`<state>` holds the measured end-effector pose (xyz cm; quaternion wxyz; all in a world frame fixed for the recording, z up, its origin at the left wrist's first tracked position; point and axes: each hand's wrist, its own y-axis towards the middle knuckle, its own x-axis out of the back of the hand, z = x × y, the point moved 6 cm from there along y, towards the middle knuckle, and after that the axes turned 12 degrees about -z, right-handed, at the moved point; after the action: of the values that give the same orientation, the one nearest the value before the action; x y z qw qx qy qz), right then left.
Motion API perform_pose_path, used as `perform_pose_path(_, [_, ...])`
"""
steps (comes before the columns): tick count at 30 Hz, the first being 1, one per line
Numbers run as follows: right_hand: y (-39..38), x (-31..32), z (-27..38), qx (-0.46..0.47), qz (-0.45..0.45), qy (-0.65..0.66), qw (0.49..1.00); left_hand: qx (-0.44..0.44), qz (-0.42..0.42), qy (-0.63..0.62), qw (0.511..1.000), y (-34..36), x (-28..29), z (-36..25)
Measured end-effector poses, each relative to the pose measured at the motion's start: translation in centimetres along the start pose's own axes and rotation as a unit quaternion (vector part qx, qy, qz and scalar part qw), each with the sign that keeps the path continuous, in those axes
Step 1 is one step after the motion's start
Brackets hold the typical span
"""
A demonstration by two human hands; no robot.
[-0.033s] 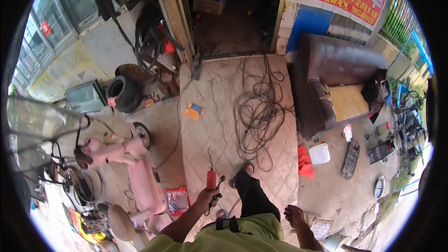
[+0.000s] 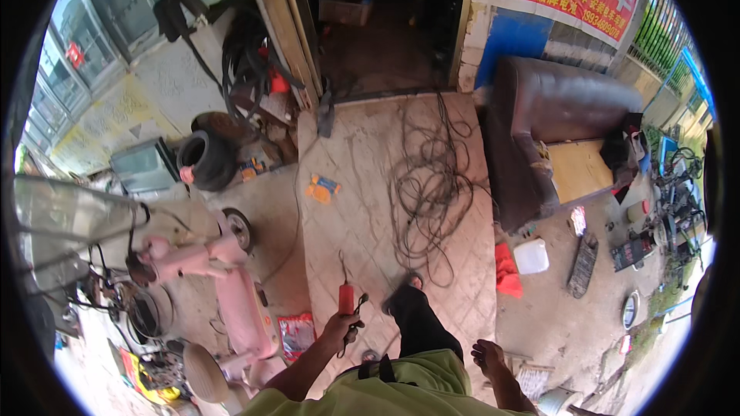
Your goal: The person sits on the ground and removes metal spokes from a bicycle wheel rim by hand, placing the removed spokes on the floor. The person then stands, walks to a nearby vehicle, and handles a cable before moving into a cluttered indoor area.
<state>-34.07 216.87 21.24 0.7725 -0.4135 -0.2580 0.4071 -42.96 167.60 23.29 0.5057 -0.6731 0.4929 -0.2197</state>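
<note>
My left hand (image 2: 342, 331) is closed around a red handheld tool (image 2: 346, 300) with a thin, bent metal tip pointing away from me. A dark loop of cord or strap (image 2: 360, 306) hangs by the same fingers; what it belongs to is unclear. Lower right, my right hand (image 2: 487, 356) hangs beside my body with loosely curled fingers apart and nothing visible in them. Ahead of my feet, a long dark cable (image 2: 432, 192) lies in tangled loops on the pale stone ramp (image 2: 354, 231). An orange and blue packet (image 2: 322, 189) lies left of the cable.
The ramp leads to a dark doorway (image 2: 385, 38). To its right stand a torn brown sofa (image 2: 570, 92), a white jug (image 2: 531, 256) and a red cloth (image 2: 507, 271). A pink scooter (image 2: 247, 304), black tires (image 2: 206, 158) and a glass pane (image 2: 145, 166) line the left.
The view has shifted slightly, with the surroundings a little lower and to the right in places. Both hands keep nearly the same pose, the left still gripping the red tool.
</note>
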Motion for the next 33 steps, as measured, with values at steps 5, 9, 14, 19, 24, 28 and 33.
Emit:
perform_pose_path(5, [6.7, -7.7, 10.9, -0.014, -0.034, -0.118, 0.992, -0.007, -0.118, 0.007, 0.993, 0.4, 2.8, -11.7])
perform_pose_path(9, [7.6, -18.0, 25.9, 0.084, 0.005, -0.16, 0.984, -0.063, -0.2, -0.004, 0.978, -3.3, 3.4, -21.5])
perform_pose_path(14, [8.5, -29.3, 38.8, 0.223, 0.05, -0.218, 0.949, -0.071, -0.228, 0.024, 0.971, -2.2, 3.4, -30.0])
perform_pose_path(19, [5.7, -43.5, 45.8, 0.417, 0.173, -0.33, 0.829, -0.066, -0.242, -0.02, 0.968, 2.3, 2.5, -36.7])
perform_pose_path(24, [-5.3, -56.0, 53.5, 0.442, 0.367, -0.403, 0.712, -0.013, -0.243, -0.004, 0.97, 5.2, 0.2, -47.7])
perform_pose_path(28, [-12.6, -62.7, 58.9, 0.348, 0.496, -0.404, 0.685, -0.014, -0.189, 0.053, 0.98, 8.1, -1.9, -58.9])
perform_pose_path(33, [-12.6, -69.1, 67.4, 0.328, 0.49, -0.421, 0.689, -0.107, -0.142, 0.057, 0.982, 11.9, -8.3, -73.6])
